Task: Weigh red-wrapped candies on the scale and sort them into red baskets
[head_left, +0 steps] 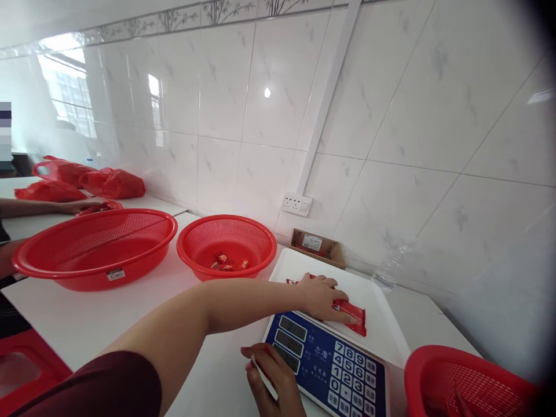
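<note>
My left hand (319, 295) reaches across onto the white pan (382, 324) of an electronic scale and lies on a few red packets (354, 317), fingers over them and thumb along their side. The scale's blue panel (330, 362) with displays and a keypad faces me. My right hand (271, 376) hovers at the panel's near left corner, curled around a thin white object (263, 373) that I cannot identify.
A small red basket (226, 246) with a few red packets stands left of the scale, and a larger red basket (95, 246) further left. Another red basket (469, 382) sits at bottom right. A cardboard box (319, 246), a clear bottle (391, 266), red bags (87, 180) and another person's arm (39, 207) are nearby.
</note>
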Motion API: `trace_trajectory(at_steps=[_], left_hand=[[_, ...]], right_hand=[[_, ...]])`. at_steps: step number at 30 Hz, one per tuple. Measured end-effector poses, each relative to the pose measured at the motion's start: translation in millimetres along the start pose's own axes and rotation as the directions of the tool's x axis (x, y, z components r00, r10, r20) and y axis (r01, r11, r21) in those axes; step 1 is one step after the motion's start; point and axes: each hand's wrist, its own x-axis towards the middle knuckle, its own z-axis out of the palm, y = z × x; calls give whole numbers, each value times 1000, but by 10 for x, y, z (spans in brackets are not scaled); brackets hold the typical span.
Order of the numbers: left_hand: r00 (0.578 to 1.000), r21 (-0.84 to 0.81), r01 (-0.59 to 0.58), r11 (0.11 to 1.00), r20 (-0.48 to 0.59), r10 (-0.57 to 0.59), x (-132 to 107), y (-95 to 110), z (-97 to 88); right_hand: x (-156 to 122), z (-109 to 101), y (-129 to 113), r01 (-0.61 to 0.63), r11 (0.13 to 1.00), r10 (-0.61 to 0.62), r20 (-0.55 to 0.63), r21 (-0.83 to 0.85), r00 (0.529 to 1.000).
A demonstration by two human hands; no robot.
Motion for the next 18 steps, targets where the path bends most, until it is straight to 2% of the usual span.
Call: trace_trajectory(at_steps=[3, 7, 11, 13, 15, 16, 18], left_hand=[[999, -11, 18, 1000, -31, -18, -46, 15, 0], [991, -7, -10, 1000, -137, 9, -204, 8, -89], [972, -5, 25, 1000, -236, -25, -457, -180, -299], [958, 21, 131, 991, -260, -122, -626, -386, -438], [923, 69, 312, 948, -258, -285, -840, -672, -586], [880, 103, 445, 890, -234, -413, -967, -839, -658], [801, 117, 588, 800, -225, -555, -1271, -1195, -795]], right_hand=[[-11, 8, 13, 10, 1000, -11, -25, -19, 1000], [-30, 12, 58, 45, 999, -46, -50, -11, 998], [-32, 1, 85, 59, 998, -60, -25, -13, 998], [-31, 1, 82, 71, 997, -72, -24, -31, 997], [-31, 8, 77, 87, 995, -89, -32, -42, 996], [-32, 14, 77, 96, 994, -98, -36, -43, 995], [-36, 27, 85, 113, 993, -115, -35, -36, 993]])
